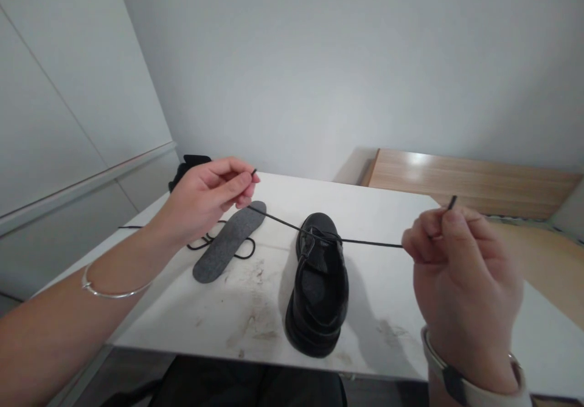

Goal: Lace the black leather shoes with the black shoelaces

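A black shoe (319,291) stands upright on the white table, its toe pointing away from me. Its thin black shoelace (371,243) runs out from the eyelets to both sides, nearly taut. Left of the shoe and above the table, my left hand (219,188) pinches one end of the lace, the tip poking out past the fingers. On the other side, my right hand (460,255) is closed around the other end, whose tip sticks up above the thumb. Both hands are raised apart from the shoe.
A grey insole (228,243) lies left of the shoe over a loose black lace (246,250). Behind my left hand is a black object (189,163), partly hidden. Dirt smudges mark the white table (365,212). A wooden headboard-like panel (469,179) stands at the back right.
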{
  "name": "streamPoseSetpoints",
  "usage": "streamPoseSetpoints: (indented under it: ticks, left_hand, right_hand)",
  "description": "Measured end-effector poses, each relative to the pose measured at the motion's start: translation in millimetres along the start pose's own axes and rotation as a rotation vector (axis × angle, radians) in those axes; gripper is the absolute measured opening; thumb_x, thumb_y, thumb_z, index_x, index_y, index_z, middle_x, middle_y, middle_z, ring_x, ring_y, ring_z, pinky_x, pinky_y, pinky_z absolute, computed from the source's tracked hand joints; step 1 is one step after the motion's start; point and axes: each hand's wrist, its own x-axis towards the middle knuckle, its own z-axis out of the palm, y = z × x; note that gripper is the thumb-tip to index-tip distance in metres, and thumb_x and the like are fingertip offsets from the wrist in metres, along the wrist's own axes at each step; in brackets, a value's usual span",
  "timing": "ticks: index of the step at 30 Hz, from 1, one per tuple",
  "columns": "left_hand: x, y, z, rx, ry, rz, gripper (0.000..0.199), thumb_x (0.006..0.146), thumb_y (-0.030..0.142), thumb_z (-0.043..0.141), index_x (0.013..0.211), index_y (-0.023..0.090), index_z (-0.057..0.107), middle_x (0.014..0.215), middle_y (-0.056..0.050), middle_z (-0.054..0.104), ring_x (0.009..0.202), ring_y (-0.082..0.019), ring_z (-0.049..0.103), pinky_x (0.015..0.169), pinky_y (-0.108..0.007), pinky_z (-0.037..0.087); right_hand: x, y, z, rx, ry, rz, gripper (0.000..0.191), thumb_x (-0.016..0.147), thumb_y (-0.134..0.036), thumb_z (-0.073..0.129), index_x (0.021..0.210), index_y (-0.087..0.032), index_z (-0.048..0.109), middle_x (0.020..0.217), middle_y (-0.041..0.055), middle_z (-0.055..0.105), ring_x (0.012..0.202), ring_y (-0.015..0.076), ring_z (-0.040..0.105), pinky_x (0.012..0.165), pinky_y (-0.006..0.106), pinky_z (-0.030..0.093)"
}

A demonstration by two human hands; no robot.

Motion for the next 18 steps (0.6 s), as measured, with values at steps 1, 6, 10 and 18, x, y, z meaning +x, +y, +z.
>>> streamPoseSetpoints:
  ticks: [1,6,10,18]
  left_hand:
    - [-2.5,-6.6,-9.0,-0.009,0.01,-0.015,0.011,0.088,0.031,0.074,0.084,0.021,0.073,0.063,0.0,0.058,0.054,-0.007,0.046,0.045,-0.021,0.039]
    - [-12.9,-31.8,-43.1,-0.078,0.171,-0.113,0.01,0.087,0.028,0.076,0.084,0.018,0.073,0.067,0.001,0.06,0.061,-0.006,0.049,0.049,-0.019,0.039]
    - [-12.5,-42.9,-48.6,-0.123,0.333,-0.123,0.023,0.076,0.031,0.086,0.081,0.014,0.07,0.069,0.0,0.06,0.061,-0.006,0.047,0.052,-0.02,0.039]
    - [-14.7,-48.6,-40.1,0.283,0.334,-0.03,0.021,0.079,0.034,0.078,0.085,0.015,0.071,0.069,-0.001,0.064,0.059,-0.009,0.052,0.054,-0.022,0.04]
  right_hand:
    - [0.2,3.7,-9.6,0.0,0.043,0.005,0.026,0.085,-0.029,0.07,0.071,-0.018,0.051,0.067,-0.0043,0.039,0.053,0.0068,0.034,0.047,0.023,0.024]
    - [3.1,22.6,-61.0,-0.016,0.265,0.039,0.029,0.081,-0.024,0.072,0.066,-0.019,0.048,0.068,-0.0033,0.038,0.056,0.0087,0.031,0.048,0.024,0.024]
    - [5.7,42.0,-87.2,-0.025,0.379,-0.003,0.027,0.078,-0.021,0.071,0.065,-0.019,0.048,0.067,-0.003,0.043,0.053,0.0074,0.035,0.044,0.021,0.027]
    - [4.7,64.5,-83.7,-0.142,0.497,-0.131,0.021,0.081,-0.025,0.067,0.07,-0.018,0.05,0.064,-0.005,0.051,0.047,0.0053,0.04,0.042,0.02,0.033]
